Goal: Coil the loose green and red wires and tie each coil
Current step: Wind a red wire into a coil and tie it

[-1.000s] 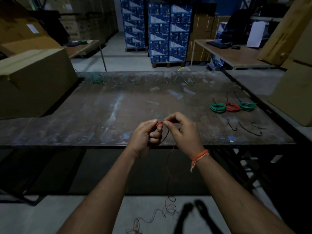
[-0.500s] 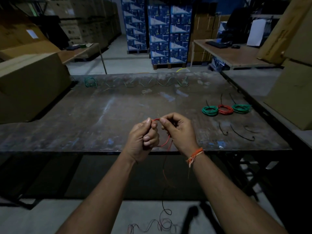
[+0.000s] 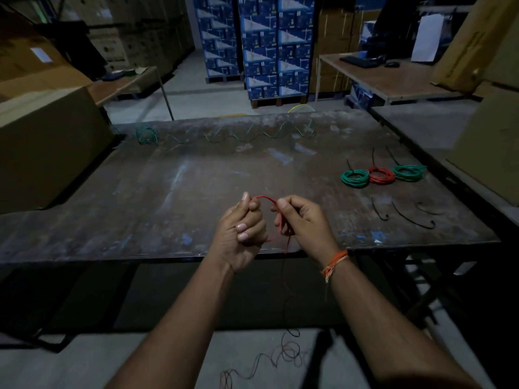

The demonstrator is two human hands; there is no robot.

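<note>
Red insulated wire [image 3: 265, 198] arches between both hands just above the near edge of the worn, scuffed metal worktable [image 3: 174, 192]. I see my left hand [image 3: 241, 234] with its fingers curled in, thumb and forefinger pinching one end of the arch. My right hand [image 3: 304, 223] pinches the other end, and a couple of red loops hang from its fingers. The two hands sit close together but do not touch. From the right hand the wire drops past the table edge, dark against the shadow, and ends in a loose red tangle on the concrete floor [image 3: 286, 352] between my forearms. A frayed orange thread bracelet [image 3: 334, 263] circles the right wrist.

On the right part of the table lie three finished coils in a row, touching one another: a green coil [image 3: 355, 178], a red coil [image 3: 381, 175] in the middle and a second green coil [image 3: 407, 173], each with a black tie tail sticking up behind it. Nearer to me, three loose black cable ties [image 3: 412, 219] lie apart on the tabletop. Along the far edge a long wavy green wire [image 3: 241, 133] stretches across, ending in a small bunched green loop [image 3: 146, 135] at its left end. A large brown cardboard box [image 3: 47, 147] stands against the table's left side.
</note>
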